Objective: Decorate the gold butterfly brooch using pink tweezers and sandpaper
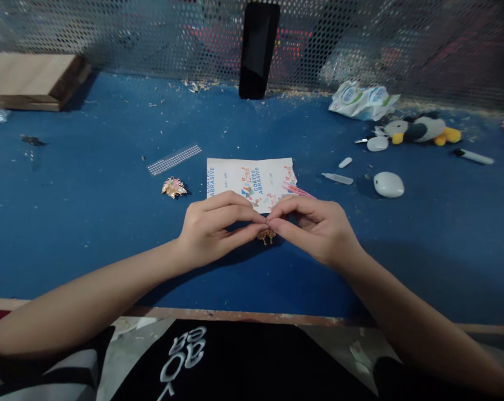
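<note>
My left hand and my right hand meet at the front middle of the table. Thumb and forefinger of each are pinched together at the top of a small gold ornament with dangling bits. The fingertips hide its upper part. Just beyond the hands lies a sheet of printed abrasive paper, with pink sticks on its right edge. To the left of my left hand rests a gold leaf-shaped ornament with pinkish parts. Behind it is a strip of small pearl-like dots.
A black phone leans against the mesh at the back. Wooden boards lie back left. On the right are a wipes packet, a plush duck, a white earbud case, a small clear tube and a pen.
</note>
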A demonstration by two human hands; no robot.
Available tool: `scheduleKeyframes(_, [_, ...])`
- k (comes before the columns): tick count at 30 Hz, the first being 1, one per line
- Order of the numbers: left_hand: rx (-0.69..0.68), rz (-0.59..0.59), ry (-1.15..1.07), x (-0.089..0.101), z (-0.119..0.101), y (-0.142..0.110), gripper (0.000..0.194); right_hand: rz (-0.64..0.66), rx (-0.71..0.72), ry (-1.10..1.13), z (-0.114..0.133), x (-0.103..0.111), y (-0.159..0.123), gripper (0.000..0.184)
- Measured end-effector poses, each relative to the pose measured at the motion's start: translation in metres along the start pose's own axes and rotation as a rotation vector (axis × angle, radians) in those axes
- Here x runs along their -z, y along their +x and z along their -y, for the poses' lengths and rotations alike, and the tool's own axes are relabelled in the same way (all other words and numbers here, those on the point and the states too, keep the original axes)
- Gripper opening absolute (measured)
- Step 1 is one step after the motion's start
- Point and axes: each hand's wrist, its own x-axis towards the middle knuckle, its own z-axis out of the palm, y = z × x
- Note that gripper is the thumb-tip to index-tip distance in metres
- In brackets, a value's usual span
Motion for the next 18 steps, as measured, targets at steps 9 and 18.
scheduleKeyframes(9, [0.034,0.019,0.009,-0.0030,0.0006,-0.0021,0.007,-0.044,0.311,-0.334,-0.0004,-0.0022,-0.0010,0.010])
scheduleKeyframes(18, [0.223,0.064,-0.056,-0.0039,-0.0057,-0.0006,0.006,-0.021,0.306,-0.380,-0.0047,-0.0047,-0.0012,0.011])
